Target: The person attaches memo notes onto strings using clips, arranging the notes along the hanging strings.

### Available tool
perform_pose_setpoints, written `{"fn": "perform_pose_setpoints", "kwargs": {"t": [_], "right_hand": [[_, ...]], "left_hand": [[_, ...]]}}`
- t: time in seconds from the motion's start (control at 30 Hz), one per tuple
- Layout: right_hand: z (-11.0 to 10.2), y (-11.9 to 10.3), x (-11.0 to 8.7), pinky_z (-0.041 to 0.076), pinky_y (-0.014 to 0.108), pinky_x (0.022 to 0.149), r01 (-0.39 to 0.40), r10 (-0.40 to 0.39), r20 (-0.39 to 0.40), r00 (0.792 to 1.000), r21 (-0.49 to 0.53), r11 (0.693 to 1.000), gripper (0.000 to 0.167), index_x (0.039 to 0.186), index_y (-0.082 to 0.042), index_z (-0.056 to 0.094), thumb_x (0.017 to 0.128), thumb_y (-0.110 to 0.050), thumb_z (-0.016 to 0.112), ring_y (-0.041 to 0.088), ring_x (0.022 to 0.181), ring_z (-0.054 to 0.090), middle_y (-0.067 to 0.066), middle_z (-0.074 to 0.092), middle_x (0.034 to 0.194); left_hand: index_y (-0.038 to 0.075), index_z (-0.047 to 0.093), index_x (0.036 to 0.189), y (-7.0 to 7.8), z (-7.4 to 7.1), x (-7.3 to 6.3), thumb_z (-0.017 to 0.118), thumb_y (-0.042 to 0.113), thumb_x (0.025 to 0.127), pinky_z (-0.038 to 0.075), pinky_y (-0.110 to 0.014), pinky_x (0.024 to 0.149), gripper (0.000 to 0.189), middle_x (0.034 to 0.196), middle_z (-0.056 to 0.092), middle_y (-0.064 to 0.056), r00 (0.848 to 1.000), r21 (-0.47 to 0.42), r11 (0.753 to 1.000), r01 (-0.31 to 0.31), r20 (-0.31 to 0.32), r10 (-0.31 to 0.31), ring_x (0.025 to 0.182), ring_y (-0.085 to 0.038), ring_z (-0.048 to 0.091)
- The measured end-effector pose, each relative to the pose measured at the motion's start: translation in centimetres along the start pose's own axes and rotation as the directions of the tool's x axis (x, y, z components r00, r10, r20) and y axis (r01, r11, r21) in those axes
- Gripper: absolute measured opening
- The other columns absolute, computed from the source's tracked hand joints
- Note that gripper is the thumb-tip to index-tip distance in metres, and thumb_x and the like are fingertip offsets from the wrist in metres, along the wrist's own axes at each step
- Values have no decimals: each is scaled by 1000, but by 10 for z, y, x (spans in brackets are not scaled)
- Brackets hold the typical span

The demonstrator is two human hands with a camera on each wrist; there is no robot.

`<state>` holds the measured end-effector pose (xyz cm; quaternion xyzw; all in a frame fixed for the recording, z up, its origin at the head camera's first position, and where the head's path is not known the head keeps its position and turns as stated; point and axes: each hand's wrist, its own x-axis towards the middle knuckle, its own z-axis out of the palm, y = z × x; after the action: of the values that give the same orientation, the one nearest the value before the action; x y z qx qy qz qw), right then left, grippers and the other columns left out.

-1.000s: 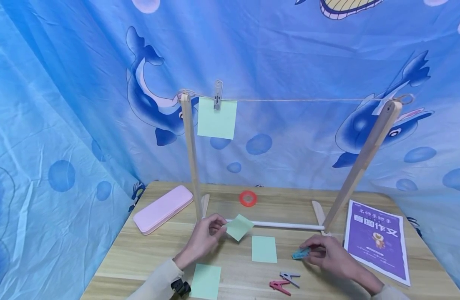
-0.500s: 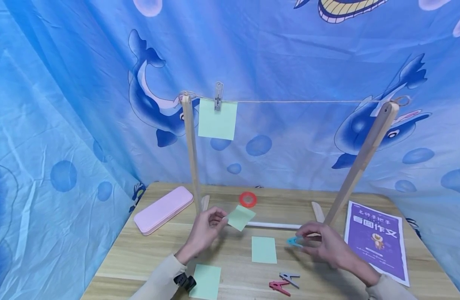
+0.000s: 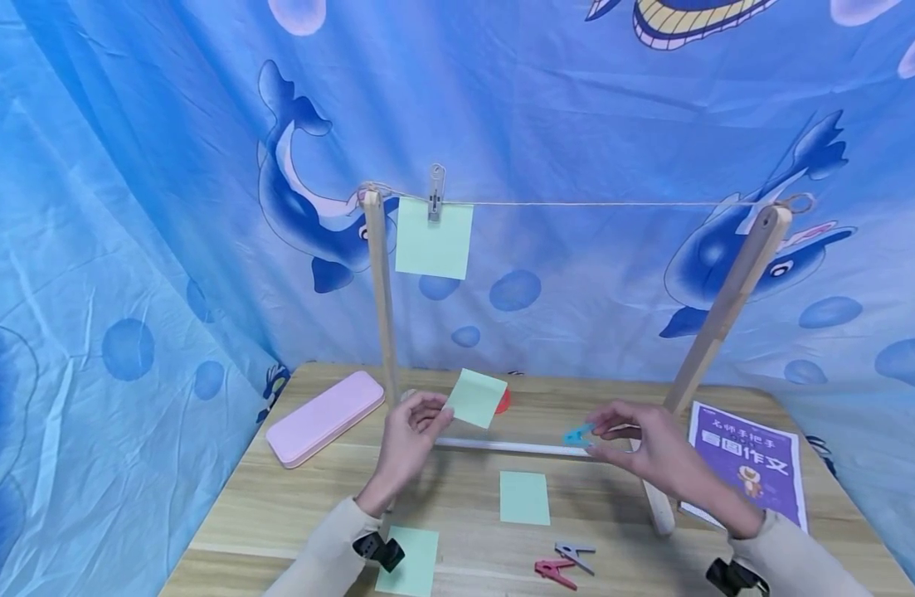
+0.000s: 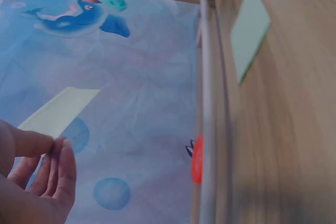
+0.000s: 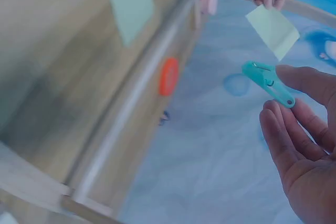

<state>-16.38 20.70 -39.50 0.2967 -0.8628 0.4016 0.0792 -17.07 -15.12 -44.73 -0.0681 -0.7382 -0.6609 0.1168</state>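
My left hand (image 3: 410,435) pinches one corner of a pale green sticky note (image 3: 475,398) between thumb and fingers, raised above the table. On the right, my right hand (image 3: 647,444) holds a teal clothespin (image 5: 269,83) between thumb and fingertips. Above both hands a string (image 3: 576,203) runs between two wooden posts. From its left part hangs another green note (image 3: 435,240), held by a clear clip (image 3: 436,193). Two more notes lie on the table, one in the middle (image 3: 524,497) and one near my left wrist (image 3: 416,557).
A red clothespin (image 3: 555,572) and a grey-blue clothespin (image 3: 574,555) lie at the front. A pink case (image 3: 325,419) sits back left, a purple booklet (image 3: 756,464) at right. Behind the white bar (image 3: 513,447), the held note partly hides a red tape roll (image 3: 503,401). Wooden posts (image 3: 380,282) flank the hands.
Both hands have risen from the table. The left lifts the note up and slightly to the right; the right carries the teal clothespin up and to the left.
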Motion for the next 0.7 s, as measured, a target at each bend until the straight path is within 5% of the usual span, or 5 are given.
{"fn": "perform_pose_setpoints", "kwargs": {"t": [0.3,0.7], "right_hand": [[-23,-32,26,66,29,82,96,-96,-7,995,-63,993,28,113,-13,76,87,-14,85,10,92,76,-2,78,103],[-52,-69,59,66,29,83,242,-249,-16,968,-185,952,29,116,-14,75,89,-6,82,14,92,77,0,78,108]], "left_hand": [[-4,68,119,16,4,9,73,7,97,64,-24,84,25,113,70,-26,995,-137,987,-87,-63,79,89,-12,73],[-8,66,119,35,14,18,71,3,97,65,-29,85,25,111,69,-30,984,-200,965,-168,-90,152,87,-14,74]]}}
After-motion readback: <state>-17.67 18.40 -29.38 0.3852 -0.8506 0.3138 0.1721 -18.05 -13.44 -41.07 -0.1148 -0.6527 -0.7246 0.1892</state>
